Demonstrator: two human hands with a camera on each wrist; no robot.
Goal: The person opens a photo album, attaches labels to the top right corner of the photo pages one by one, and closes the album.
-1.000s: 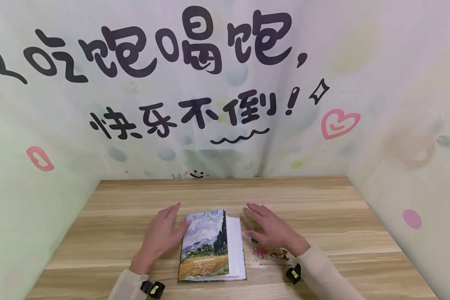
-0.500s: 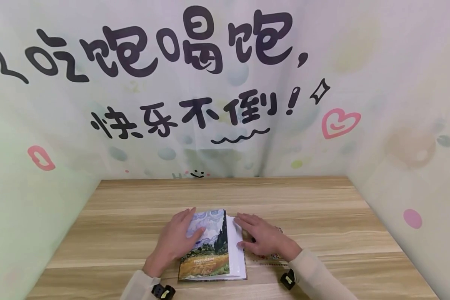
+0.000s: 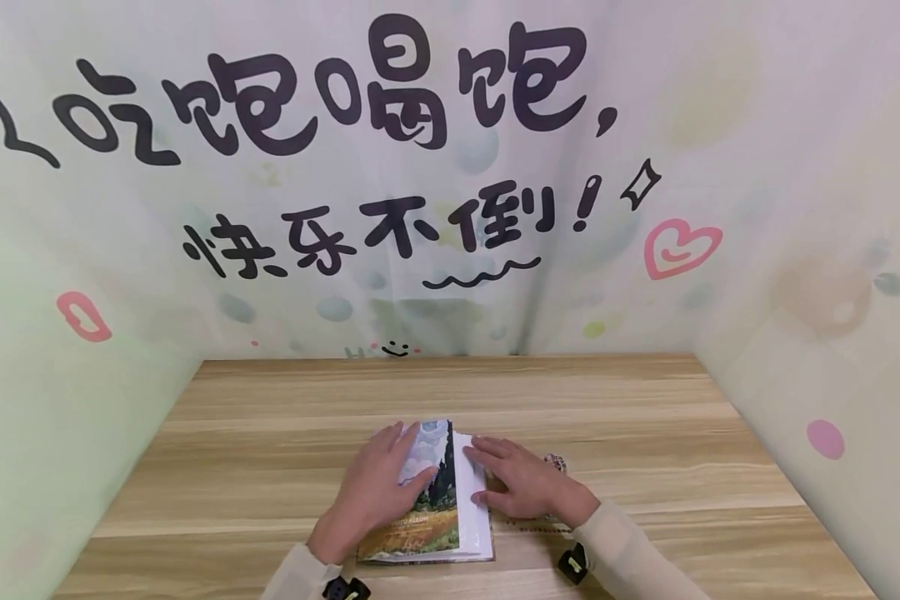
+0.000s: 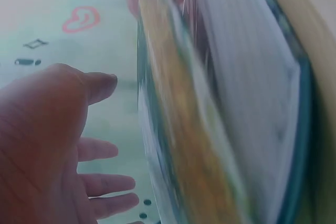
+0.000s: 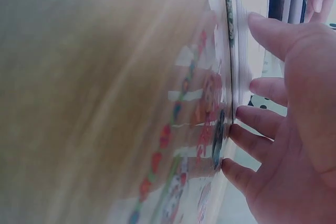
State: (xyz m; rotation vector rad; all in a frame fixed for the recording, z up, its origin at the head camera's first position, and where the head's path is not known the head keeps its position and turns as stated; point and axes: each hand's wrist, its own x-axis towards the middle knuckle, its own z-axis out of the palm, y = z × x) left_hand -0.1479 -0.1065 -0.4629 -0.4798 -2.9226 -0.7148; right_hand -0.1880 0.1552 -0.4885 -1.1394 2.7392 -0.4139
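A photo album [image 3: 412,537] with a painted landscape on its cover lies on the table, its cover raised a little off the white pages [image 3: 474,533]. My left hand [image 3: 378,482] hovers over the cover's left part with fingers extended; the left wrist view shows a gap between that hand and the cover [image 4: 178,114]. Fingers outstretched, my right hand [image 3: 521,479] is at the album's right edge. In the right wrist view its thumb and fingertips reach the page edges [image 5: 241,56]. Beneath it lies a clear sticker sheet [image 3: 555,462] with colourful prints, mostly hidden by the hand.
The wood-grain table [image 3: 270,417] extends around the album on all sides. A printed white curtain [image 3: 450,317] closes off the back, and pale walls or cloth stand at both sides. Each wrist carries a black strapped device [image 3: 573,562].
My left hand has moved right, from the album's left edge to over its cover. My right hand has shifted left to the page edges, covering more of the sticker sheet. The album stays put.
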